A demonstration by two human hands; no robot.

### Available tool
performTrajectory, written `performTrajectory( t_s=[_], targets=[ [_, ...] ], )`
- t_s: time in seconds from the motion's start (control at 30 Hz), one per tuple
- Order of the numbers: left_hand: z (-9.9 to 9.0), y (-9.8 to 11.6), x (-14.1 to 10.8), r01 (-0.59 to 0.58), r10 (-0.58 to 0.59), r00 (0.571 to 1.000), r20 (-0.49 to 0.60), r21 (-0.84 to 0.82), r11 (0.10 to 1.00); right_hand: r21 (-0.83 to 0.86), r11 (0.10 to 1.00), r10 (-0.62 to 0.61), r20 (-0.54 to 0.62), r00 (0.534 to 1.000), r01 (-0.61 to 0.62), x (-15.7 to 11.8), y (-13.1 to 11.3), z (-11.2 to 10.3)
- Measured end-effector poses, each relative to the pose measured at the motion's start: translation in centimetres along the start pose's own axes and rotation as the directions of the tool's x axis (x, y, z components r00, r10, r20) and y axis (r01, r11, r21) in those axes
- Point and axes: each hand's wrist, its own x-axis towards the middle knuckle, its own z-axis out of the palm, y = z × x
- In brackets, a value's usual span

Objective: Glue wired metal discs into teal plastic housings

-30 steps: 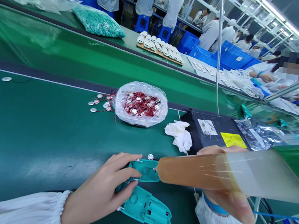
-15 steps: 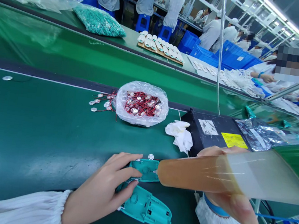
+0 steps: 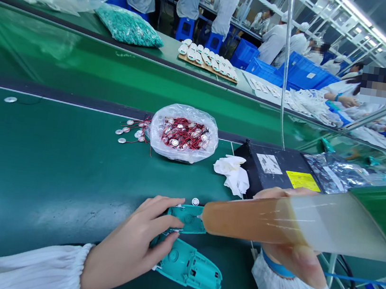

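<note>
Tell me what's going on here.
A person's left hand holds a teal plastic housing on a green conveyor belt, while the right hand grips a large syringe of amber liquid, its tip at the housing. A second teal housing lies beside it, and a plastic bag of red-wired metal discs sits farther along.
</note>
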Motion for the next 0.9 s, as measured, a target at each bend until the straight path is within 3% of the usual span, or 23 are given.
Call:
performTrajectory(
  t_s=[0.1, 0.23, 0.43, 0.57, 0.7, 0.9],
  targets=[
    [0.0, 0.1, 0.0, -0.001, 0.001, 1.000, -0.012, 0.001, 1.000, 0.053, 0.997, 0.067, -0.145, 0.987, -0.059, 0.0, -0.9, 1.2],
    [0.0, 0.0, 0.0, 0.002, -0.002, 1.000, 0.005, -0.004, 1.000, 0.058, 0.998, -0.013, -0.224, 0.974, 0.026, 0.2, -1.0, 2.1],
    [0.0, 0.0, 0.0, 0.002, -0.002, 1.000, 0.008, -0.012, 1.000, 0.114, 0.991, -0.043, -0.224, 0.974, 0.070, 0.4, -0.5, 2.0],
    [0.0, 0.0, 0.0, -0.003, 0.003, 1.000, 0.007, -0.012, 1.000, 0.137, 0.984, -0.090, -0.145, 0.985, 0.110, 0.4, -0.2, 1.4],
    [-0.1, 0.0, 0.0, -0.005, 0.005, 1.000, 0.010, -0.014, 1.000, 0.169, 0.983, -0.032, -0.243, 0.969, 0.075, 0.1, -0.4, 1.6],
    [0.1, 0.0, 0.0, -0.007, 0.007, 1.000, 0.007, -0.024, 1.000, 0.149, 0.975, -0.118, -0.274, 0.954, 0.163, 0.0, -0.4, 1.9]
  ],
)
